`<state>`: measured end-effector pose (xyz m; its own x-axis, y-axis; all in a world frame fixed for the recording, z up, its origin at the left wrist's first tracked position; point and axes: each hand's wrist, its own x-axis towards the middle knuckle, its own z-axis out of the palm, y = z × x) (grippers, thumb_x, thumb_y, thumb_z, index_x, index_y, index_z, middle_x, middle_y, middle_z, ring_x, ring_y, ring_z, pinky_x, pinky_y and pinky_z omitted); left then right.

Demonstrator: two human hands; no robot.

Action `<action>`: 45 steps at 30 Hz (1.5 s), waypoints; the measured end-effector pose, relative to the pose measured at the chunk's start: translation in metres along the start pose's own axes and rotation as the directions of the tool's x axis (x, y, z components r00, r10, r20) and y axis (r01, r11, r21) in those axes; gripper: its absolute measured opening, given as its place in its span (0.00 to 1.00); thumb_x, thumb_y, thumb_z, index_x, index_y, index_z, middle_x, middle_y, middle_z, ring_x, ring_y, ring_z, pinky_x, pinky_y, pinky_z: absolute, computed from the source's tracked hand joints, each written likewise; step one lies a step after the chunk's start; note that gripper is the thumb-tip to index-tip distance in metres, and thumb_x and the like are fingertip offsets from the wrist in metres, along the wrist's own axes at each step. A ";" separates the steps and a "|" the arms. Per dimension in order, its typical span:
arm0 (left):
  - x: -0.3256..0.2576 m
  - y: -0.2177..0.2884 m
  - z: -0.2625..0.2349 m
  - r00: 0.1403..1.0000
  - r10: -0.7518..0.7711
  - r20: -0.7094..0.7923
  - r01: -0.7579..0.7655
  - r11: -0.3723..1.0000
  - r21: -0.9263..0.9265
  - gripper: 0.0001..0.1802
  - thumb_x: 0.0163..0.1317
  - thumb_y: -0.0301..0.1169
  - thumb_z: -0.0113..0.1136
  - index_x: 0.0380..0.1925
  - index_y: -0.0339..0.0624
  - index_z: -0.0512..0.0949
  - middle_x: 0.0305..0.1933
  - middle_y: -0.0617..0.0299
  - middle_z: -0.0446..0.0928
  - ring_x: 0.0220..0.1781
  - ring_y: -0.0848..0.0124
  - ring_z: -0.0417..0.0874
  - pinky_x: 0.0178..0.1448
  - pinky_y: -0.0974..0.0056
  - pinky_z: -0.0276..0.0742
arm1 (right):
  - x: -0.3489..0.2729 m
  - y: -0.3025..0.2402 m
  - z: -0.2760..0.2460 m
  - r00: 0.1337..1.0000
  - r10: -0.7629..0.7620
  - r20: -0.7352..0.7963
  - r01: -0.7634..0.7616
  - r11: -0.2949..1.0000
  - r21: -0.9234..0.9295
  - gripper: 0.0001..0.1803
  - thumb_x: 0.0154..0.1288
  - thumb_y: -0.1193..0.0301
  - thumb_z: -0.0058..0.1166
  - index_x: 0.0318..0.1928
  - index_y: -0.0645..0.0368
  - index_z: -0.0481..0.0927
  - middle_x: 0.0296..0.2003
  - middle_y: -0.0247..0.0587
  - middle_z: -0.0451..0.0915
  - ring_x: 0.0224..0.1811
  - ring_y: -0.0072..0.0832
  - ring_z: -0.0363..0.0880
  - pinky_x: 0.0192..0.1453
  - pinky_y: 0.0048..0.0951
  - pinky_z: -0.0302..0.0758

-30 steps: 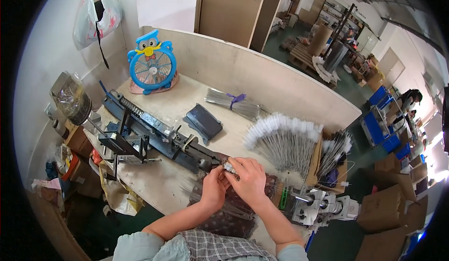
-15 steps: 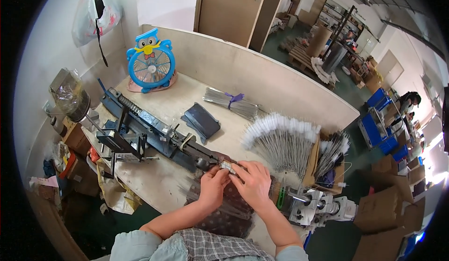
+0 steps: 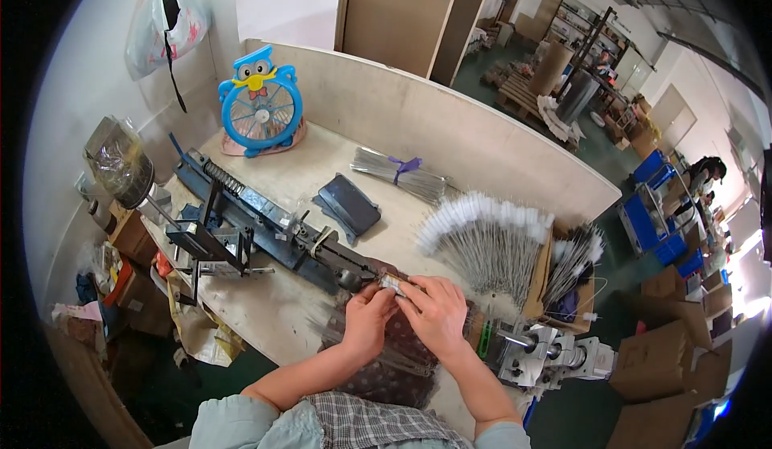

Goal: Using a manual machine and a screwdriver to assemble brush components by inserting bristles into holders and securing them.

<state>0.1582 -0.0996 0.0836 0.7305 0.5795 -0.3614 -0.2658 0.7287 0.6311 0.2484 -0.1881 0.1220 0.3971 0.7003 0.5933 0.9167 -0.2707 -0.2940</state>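
Note:
My left hand [image 3: 367, 320] and my right hand [image 3: 437, 310] meet at the near end of a long dark metal bench fixture [image 3: 277, 236]. Both have their fingers closed in a pinch around a small whitish piece [image 3: 391, 282], whose exact kind I cannot make out. Just left of my left fingertips is the fixture's round dark knob [image 3: 348, 281]. Below the hands, a brown dotted cloth [image 3: 394, 381] covers my lap side, and thin wires lie across it.
White-tipped wire brushes [image 3: 490, 244] fan out on the right of the table, beside a cardboard box [image 3: 537, 288] of more. A silver metal machine [image 3: 555, 358] stands at the right edge. Farther back are a tied wire bundle [image 3: 400, 173], a dark pouch [image 3: 351, 206] and a blue fan [image 3: 261, 117].
Both hands stay at the same spot with their fingers closed, and the fingertips shift only slightly around the whitish piece. The rest of the bench looks the same.

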 end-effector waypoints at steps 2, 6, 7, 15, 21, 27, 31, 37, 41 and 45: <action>0.001 0.001 -0.002 1.000 -0.001 -0.004 0.001 1.000 -0.002 0.06 0.62 0.29 0.54 0.37 0.40 0.72 0.38 0.62 0.76 0.40 0.73 0.78 0.48 0.66 0.72 | 0.002 -0.002 0.000 1.000 -0.009 0.004 0.009 1.000 -0.004 0.14 0.44 0.68 0.66 0.36 0.51 0.84 0.36 0.29 0.80 0.40 0.30 0.77 0.42 0.31 0.70; 0.002 -0.003 -0.001 1.000 -0.012 0.016 0.013 0.997 -0.082 0.05 0.63 0.29 0.52 0.34 0.40 0.74 0.35 0.64 0.77 0.37 0.77 0.78 0.45 0.70 0.73 | 0.001 0.001 -0.001 1.000 -0.003 0.000 0.003 1.000 -0.004 0.14 0.45 0.68 0.66 0.37 0.51 0.84 0.36 0.30 0.80 0.39 0.31 0.77 0.41 0.32 0.70; 0.001 -0.002 0.000 1.000 -0.010 -0.002 0.010 0.998 -0.069 0.05 0.64 0.29 0.52 0.35 0.40 0.74 0.35 0.65 0.77 0.37 0.77 0.78 0.45 0.70 0.73 | 0.000 0.001 0.000 1.000 -0.001 0.007 0.001 1.000 -0.002 0.14 0.45 0.68 0.66 0.37 0.51 0.84 0.36 0.31 0.80 0.39 0.31 0.77 0.41 0.32 0.70; 0.000 0.005 0.009 1.000 -0.003 -0.026 0.002 0.999 -0.039 0.04 0.63 0.29 0.52 0.33 0.41 0.72 0.28 0.69 0.71 0.31 0.79 0.72 0.45 0.67 0.70 | 0.005 -0.001 -0.006 1.000 0.001 0.010 -0.001 0.999 0.033 0.15 0.45 0.67 0.66 0.37 0.52 0.83 0.36 0.31 0.80 0.38 0.32 0.77 0.41 0.32 0.70; 0.002 0.003 0.007 1.000 0.020 0.002 -0.020 1.000 -0.014 0.05 0.61 0.27 0.55 0.35 0.39 0.73 0.32 0.64 0.75 0.36 0.74 0.76 0.49 0.65 0.72 | 0.006 -0.002 -0.022 0.998 0.039 0.044 -0.038 0.999 -0.018 0.14 0.45 0.67 0.66 0.35 0.54 0.83 0.34 0.32 0.79 0.39 0.33 0.76 0.42 0.33 0.69; -0.002 0.003 0.001 0.999 0.026 0.020 -0.027 0.999 0.045 0.10 0.64 0.32 0.51 0.37 0.36 0.73 0.39 0.59 0.76 0.41 0.69 0.78 0.53 0.61 0.73 | -0.014 0.006 -0.021 0.988 0.032 0.153 -0.017 0.995 -0.099 0.09 0.48 0.70 0.62 0.32 0.55 0.81 0.28 0.33 0.76 0.38 0.32 0.74 0.43 0.34 0.68; -0.007 0.005 -0.006 0.996 -0.090 0.002 0.090 0.992 -0.084 0.28 0.69 0.49 0.42 0.51 0.31 0.67 0.50 0.54 0.72 0.49 0.66 0.75 0.57 0.59 0.70 | -0.019 0.004 -0.026 0.986 0.055 0.157 -0.051 0.998 -0.031 0.08 0.49 0.71 0.61 0.32 0.56 0.81 0.27 0.34 0.75 0.38 0.33 0.73 0.42 0.35 0.68; -0.010 0.010 -0.002 0.997 -0.065 0.037 0.061 0.992 0.107 0.40 0.68 0.58 0.33 0.62 0.29 0.55 0.60 0.48 0.64 0.58 0.60 0.71 0.62 0.56 0.65 | -0.013 0.011 -0.035 0.987 0.103 0.122 -0.108 0.994 0.033 0.08 0.51 0.70 0.61 0.33 0.56 0.82 0.30 0.35 0.79 0.40 0.35 0.74 0.43 0.36 0.70; -0.017 0.009 -0.010 0.994 -0.059 0.089 0.031 0.956 0.291 0.33 0.68 0.47 0.46 0.64 0.34 0.55 0.63 0.50 0.63 0.60 0.60 0.71 0.64 0.58 0.64 | -0.031 0.004 -0.051 0.972 0.209 0.107 -0.218 0.973 0.081 0.07 0.54 0.70 0.60 0.34 0.55 0.81 0.30 0.35 0.80 0.29 0.33 0.78 0.32 0.33 0.73; -0.037 0.022 -0.038 0.982 -0.053 0.183 -0.039 0.884 0.466 0.25 0.67 0.33 0.49 0.62 0.39 0.60 0.61 0.50 0.67 0.57 0.60 0.75 0.58 0.60 0.71 | -0.102 0.012 -0.033 0.788 0.322 0.525 -0.311 0.944 -0.112 0.07 0.57 0.67 0.57 0.36 0.55 0.80 0.29 0.38 0.78 0.28 0.38 0.80 0.28 0.37 0.76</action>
<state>0.1016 -0.0912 0.0852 0.8464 0.4632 -0.2630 0.0302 0.4513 0.8919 0.2205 -0.2848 0.0826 0.5845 0.8112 -0.0206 0.7465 -0.5475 -0.3782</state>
